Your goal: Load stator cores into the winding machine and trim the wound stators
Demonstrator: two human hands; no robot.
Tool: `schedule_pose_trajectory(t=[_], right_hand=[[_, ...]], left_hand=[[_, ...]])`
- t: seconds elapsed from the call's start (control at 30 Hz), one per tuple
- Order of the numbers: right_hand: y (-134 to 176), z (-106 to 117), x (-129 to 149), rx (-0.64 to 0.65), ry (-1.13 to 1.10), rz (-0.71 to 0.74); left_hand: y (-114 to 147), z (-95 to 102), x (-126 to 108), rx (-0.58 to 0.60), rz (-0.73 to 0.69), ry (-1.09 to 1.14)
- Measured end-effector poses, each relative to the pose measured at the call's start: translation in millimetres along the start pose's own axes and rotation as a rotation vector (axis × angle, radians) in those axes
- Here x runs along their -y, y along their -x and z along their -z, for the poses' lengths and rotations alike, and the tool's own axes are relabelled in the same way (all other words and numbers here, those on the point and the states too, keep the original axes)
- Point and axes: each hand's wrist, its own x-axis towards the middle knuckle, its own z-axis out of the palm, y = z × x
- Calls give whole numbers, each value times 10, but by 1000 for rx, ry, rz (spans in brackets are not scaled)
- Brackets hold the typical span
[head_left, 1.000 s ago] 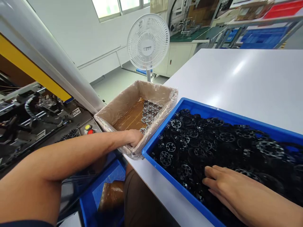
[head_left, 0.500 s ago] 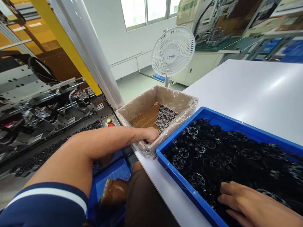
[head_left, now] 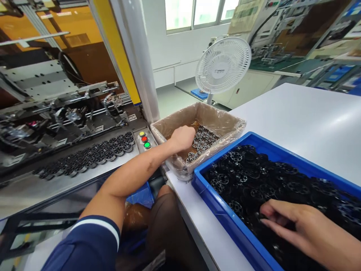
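My left hand (head_left: pixel 183 138) is over the plastic-lined box (head_left: pixel 222 110), its fingers curled into a fist; what they hold, if anything, is hidden. Beside it in the box, grey-black spoked round parts (head_left: pixel 207 137) lie flat in close rows against the right side. My right hand (head_left: pixel 299 222) reaches into the blue bin (head_left: pixel 234 218), which holds a loose heap of black spoked wheels (head_left: pixel 259 188). Thumb and fingers there bend together among the wheels, and I cannot make out what is between them.
A control box with a green button (head_left: pixel 147 145) stands left of the lined box. Behind it, black round parts (head_left: pixel 93 158) sit in rows by a machine (head_left: pixel 70 113). A white fan (head_left: pixel 221 69) stands beyond the white table (head_left: pixel 316 116).
My left hand has risen from the near right corner of the lined box toward its middle. My right hand has curled its fingers more among the black wheels. The view has shifted left.
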Motion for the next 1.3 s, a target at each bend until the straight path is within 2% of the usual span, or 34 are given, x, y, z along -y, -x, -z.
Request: schedule_pose_trajectory(t=[0.07,0.1,0.13,0.2,0.27,0.3,0.37,0.47,0.6,0.7,0.8,0.97,1.07,1.3], right_hand=[[-30,44,-26,-18,-41,-38],[-41,48,-44,-31,-40,-47],[-52,43,-63,-36,-30,-56],[-83,18,-85,-51,22,-97],[-124,3,-42,-122,112,-153],[-145,5,14,-179,158,-169],[-188,27,205,-305,213,-152],[-241,48,630,-453,137,6],[-223,-72,1186,-463,-119,210],[-123,-220,1395,-501,-249,367],[-32,-307,1419,-534,-279,399],[-22,-337,1365,-451,-371,482],[-35,-358,1353,-455,-385,509],[-35,-381,1332,-500,-335,516]], left_hand=[[321,108,109,-174,22,68],[517,100,178,-248,22,168],[729,48,249,-314,14,323],[1170,-172,380,-408,-21,799],[1587,-473,467,-421,-53,1240],[1774,-621,487,-417,-55,1367],[2091,-855,479,-427,-52,1484],[2400,-992,368,-425,-101,1476],[2539,-961,120,-347,-250,1410],[2522,-994,-32,-357,-279,1374],[2472,-1097,-123,-296,-218,1411],[2411,-1222,-261,-153,-157,1577],[2394,-1227,-336,-163,-170,1574],[2380,-1226,-385,-267,-169,1462]])
